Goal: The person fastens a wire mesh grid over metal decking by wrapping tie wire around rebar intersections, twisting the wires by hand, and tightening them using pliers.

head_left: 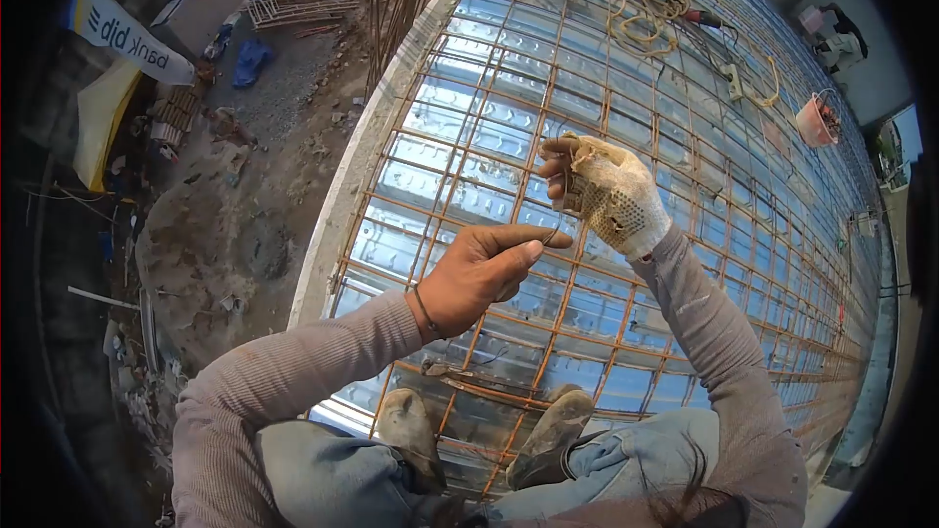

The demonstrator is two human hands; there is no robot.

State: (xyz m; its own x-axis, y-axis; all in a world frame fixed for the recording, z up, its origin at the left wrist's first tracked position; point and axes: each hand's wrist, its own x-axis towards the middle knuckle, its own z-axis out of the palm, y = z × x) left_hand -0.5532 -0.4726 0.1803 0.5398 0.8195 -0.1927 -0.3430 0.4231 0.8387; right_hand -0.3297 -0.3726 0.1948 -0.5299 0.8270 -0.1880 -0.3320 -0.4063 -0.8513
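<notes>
My left hand point(479, 274) is bare, with a dark band at the wrist. Its thumb presses toward the outstretched index finger, and a thin dark bit, too small to name, shows near the fingertip. Just up and to the right, my right hand point(611, 191) wears a worn, dotted work glove with bare fingertips. Its fingers curl inward, and whatever they hold is hidden. Both hands are above a grid of rusty rebar point(556, 325) over shiny corrugated metal decking point(391, 235). A bundle of thin rods or wires point(489, 383) lies on the grid by my shoes.
A concrete edge point(328, 225) borders the deck on the left, with rubble ground point(235, 205) beyond. Upright bars point(396, 20) stand by that edge. Farther along are a yellow hose point(636, 20), a pink bucket point(817, 122) and another person point(841, 44).
</notes>
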